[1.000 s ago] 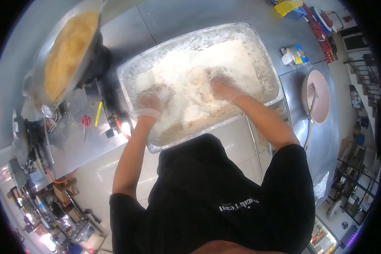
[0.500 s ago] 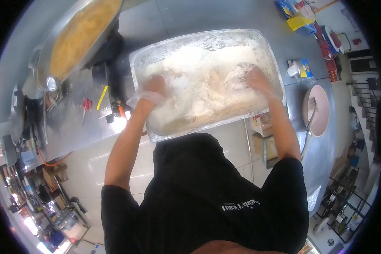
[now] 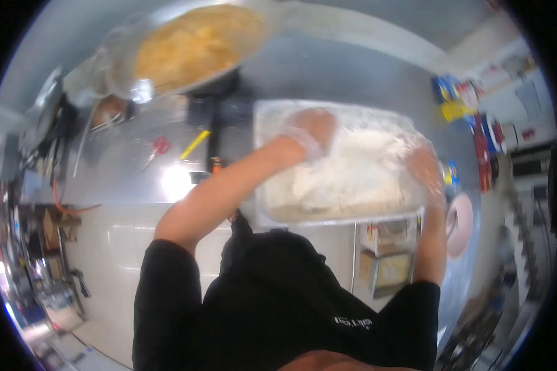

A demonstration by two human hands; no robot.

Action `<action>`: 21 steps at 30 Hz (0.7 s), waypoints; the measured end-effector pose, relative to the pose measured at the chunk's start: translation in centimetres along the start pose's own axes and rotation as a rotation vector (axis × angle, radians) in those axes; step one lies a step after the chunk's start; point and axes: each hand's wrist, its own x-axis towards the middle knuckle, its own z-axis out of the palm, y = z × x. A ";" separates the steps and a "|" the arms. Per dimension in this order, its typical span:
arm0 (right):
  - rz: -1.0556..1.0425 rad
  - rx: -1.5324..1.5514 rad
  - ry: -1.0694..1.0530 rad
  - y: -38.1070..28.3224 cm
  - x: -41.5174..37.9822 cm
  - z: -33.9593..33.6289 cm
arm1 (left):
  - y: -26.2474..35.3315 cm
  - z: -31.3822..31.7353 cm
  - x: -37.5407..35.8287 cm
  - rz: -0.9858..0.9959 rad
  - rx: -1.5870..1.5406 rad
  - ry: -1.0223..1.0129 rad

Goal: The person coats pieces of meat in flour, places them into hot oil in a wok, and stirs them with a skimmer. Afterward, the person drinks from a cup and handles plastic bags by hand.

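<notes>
A large metal tray [image 3: 346, 220] sits in front of me, its bottom covered by a broad heap of white flour [image 3: 353, 170]. My left hand [image 3: 315, 130], in a clear plastic glove, is over the tray's far left part, at the edge of the flour. It is smeared by motion and its fingers do not show clearly. At the tray's right side my right hand [image 3: 422, 166], gloved too, reaches into the flour. Its fingers are coated white and blurred into the heap, so whether anything is in them is hidden.
A big pan of yellow food pieces [image 3: 192, 46] stands at the back left. Red-handled scissors [image 3: 159, 147] and a yellow strip [image 3: 195, 144] lie on the steel table [image 3: 117, 179]. A pink bowl [image 3: 460, 229] is beside my right forearm, with colourful packages [image 3: 455, 99] farther back.
My left hand has swept from the tray's left side toward its far middle. My right hand stays at the right side. The flour is heaped differently, and the camera view has shifted.
</notes>
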 end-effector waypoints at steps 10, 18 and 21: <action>-0.038 0.352 0.800 -2.9 6.0 -27.4 | -10.0 -23.2 -5.5 0.043 0.039 0.307; -0.432 0.759 0.516 -18.0 23.6 -34.5 | -34.3 -25.1 -7.4 -0.168 0.319 0.522; -0.473 0.687 0.554 -24.0 24.9 -33.7 | -36.9 -25.3 -9.1 -0.368 0.021 0.440</action>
